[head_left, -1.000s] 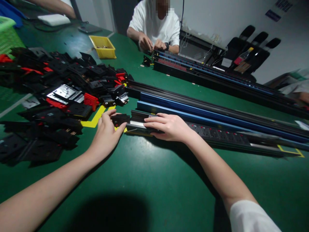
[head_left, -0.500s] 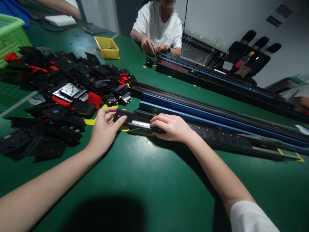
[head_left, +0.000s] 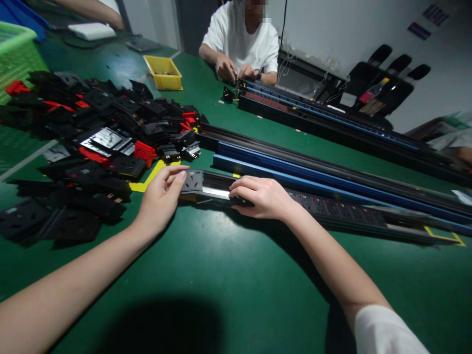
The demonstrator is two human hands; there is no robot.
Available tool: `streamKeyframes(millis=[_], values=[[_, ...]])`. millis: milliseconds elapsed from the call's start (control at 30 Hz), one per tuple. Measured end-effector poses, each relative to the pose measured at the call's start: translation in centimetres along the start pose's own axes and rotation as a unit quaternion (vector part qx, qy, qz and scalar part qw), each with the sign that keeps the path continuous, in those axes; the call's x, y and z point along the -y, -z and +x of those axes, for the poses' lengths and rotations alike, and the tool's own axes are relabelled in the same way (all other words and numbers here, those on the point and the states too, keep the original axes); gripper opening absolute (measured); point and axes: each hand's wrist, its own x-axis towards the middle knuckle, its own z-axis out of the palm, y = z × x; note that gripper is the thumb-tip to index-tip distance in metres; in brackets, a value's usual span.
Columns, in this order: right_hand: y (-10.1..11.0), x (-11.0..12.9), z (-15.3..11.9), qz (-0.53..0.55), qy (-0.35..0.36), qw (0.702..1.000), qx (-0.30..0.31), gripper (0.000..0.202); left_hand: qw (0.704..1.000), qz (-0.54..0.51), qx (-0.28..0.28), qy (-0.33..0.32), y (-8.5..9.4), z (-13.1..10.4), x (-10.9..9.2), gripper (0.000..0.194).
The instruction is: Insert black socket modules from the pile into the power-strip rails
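Note:
A long black rail (head_left: 217, 183) lies across the green table, with a row of black socket modules (head_left: 332, 208) seated in its right half. My left hand (head_left: 164, 191) is closed around the left end of a black socket module (head_left: 192, 181), thumb on its near face. That module sits at the rail's left end, its slotted face up. Over the rail's middle, my right hand (head_left: 260, 195) is closed with bent fingers on a dark module, mostly hidden beneath them. Between the hands a bright strip shows in the rail's channel.
Loose black and red modules (head_left: 121, 105) are heaped at the left, beside a green basket (head_left: 18, 54). Blue rails (head_left: 295, 177) lie just behind mine. A yellow bin (head_left: 164, 73) stands further back. Across the table, a co-worker (head_left: 245, 44) handles another long rail (head_left: 317, 118).
The module in my left hand has turned from tilted to lying flat at the rail's left end, its slotted face now visible. My right hand has barely moved.

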Motion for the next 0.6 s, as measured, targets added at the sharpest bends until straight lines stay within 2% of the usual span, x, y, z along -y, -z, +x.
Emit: streamKeyframes(millis=[167,300,367,433,533,600], values=[[0.0,0.0,-0.1,0.008,-0.007,1.0,-0.001,0.016,0.998,0.059,0.026,-0.001,0.1,-0.4,-0.8,0.049],[0.1,0.1,0.0,0.01,-0.01,1.0,0.003,0.017,0.995,0.085,0.051,0.001,0.1,-0.6,-0.1,0.066],[0.1,0.1,0.0,0.01,-0.011,1.0,0.004,0.017,0.993,0.104,0.046,-0.014,0.1,-0.4,0.4,0.066],[0.1,0.0,-0.1,0.01,-0.012,1.0,0.006,0.018,0.997,0.072,0.038,-0.015,0.1,-0.1,0.7,0.065],[0.1,0.0,-0.1,0.011,-0.012,1.0,0.004,0.017,0.999,-0.043,0.028,0.018,0.2,0.5,0.7,0.066],[0.1,0.0,-0.1,0.011,-0.013,1.0,0.004,0.017,0.996,-0.074,0.028,0.03,0.3,0.8,0.5,0.06]])
